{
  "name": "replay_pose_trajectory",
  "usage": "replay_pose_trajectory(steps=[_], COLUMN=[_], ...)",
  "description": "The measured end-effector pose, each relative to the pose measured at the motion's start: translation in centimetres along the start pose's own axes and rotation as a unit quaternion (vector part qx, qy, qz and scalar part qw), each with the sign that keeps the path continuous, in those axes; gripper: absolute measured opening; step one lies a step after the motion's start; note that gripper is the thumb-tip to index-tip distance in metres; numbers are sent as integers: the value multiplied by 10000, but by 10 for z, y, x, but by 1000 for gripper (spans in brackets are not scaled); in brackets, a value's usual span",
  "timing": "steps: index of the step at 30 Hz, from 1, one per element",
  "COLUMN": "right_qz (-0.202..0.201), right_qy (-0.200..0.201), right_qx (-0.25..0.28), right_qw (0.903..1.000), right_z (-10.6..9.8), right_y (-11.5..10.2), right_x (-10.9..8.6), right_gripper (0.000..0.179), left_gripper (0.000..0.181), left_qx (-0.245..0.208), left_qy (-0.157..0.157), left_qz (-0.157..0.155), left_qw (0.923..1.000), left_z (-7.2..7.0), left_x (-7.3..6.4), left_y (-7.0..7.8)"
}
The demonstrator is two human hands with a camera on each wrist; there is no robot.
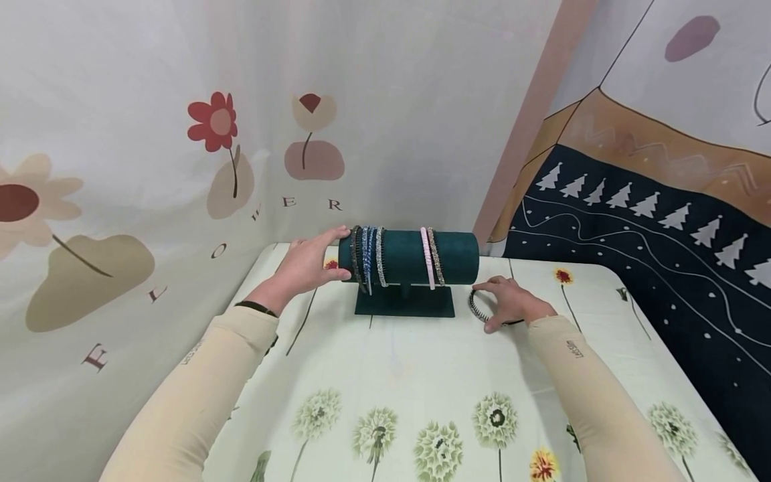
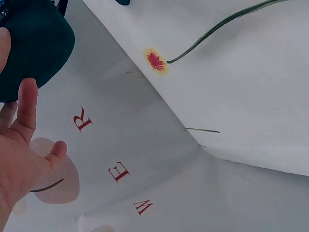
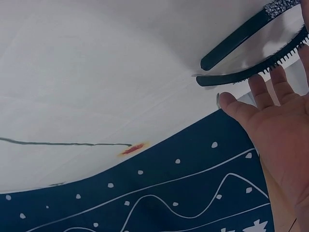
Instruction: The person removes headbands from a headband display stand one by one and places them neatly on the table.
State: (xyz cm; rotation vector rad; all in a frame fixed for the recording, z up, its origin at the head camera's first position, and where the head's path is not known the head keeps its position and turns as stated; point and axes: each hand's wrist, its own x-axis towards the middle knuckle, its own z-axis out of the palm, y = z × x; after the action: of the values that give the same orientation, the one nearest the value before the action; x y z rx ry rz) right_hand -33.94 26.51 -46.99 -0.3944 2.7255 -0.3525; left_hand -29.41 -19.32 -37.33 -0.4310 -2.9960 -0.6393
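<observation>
- A pale hanging cloth (image 1: 150, 67) fills the far left, printed with flowers, rounded blots and the letters of "FLOWER".
- The left sleeve (image 1: 205, 381) is beige and has small dark lettering; a dark wristband (image 1: 258, 307) shows at its cuff.
- The left hand (image 1: 304, 266) touches the left end of the roll with its fingers extended and spread, resting against it rather than closed round it.
- On the roll's left part sit a dark band (image 1: 357, 258), a blue band (image 1: 367, 258) and a silvery-grey band (image 1: 380, 258), close together.
- The dark green roll (image 1: 402, 258) lies horizontally, raised on a flat base (image 1: 403, 304) of the same colour.
- The surface (image 1: 409, 361) beneath is covered in pale cloth printed with dandelion heads and small red-and-yellow flowers.
- Toward the roll's right end, past a bare stretch, sit a pink band (image 1: 427, 258) and, just beside it, a brownish sparkly band (image 1: 436, 258).
- Just right of the stand, at the surface, is a black headband (image 1: 473, 304) with a glittery part and fine teeth; its arch points toward the stand, and the right wrist view shows its two plain ends.
- The right hand (image 1: 510, 301) grips this headband, thumb on the near side and fingers on the far side.
- The right sleeve (image 1: 602, 395) is also beige.
- A navy cloth (image 1: 602, 248) with white trees hangs at the far right.
</observation>
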Motion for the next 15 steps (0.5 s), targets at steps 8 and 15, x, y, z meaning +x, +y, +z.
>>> replay_pose_trajectory(steps=[8, 15], right_qz=[-43, -90], right_qy=[26, 47], right_qx=[-48, -63], right_qw=[10000, 9999], right_z=[-1, -1], right_y=[-1, -4], right_x=[-3, -5], right_gripper=[105, 105], left_gripper=[96, 95], left_qx=[-15, -6], left_qy=[13, 9], left_qz=[33, 35], left_qw=[10000, 10000], left_z=[-1, 0], left_x=[0, 0], left_y=[0, 0])
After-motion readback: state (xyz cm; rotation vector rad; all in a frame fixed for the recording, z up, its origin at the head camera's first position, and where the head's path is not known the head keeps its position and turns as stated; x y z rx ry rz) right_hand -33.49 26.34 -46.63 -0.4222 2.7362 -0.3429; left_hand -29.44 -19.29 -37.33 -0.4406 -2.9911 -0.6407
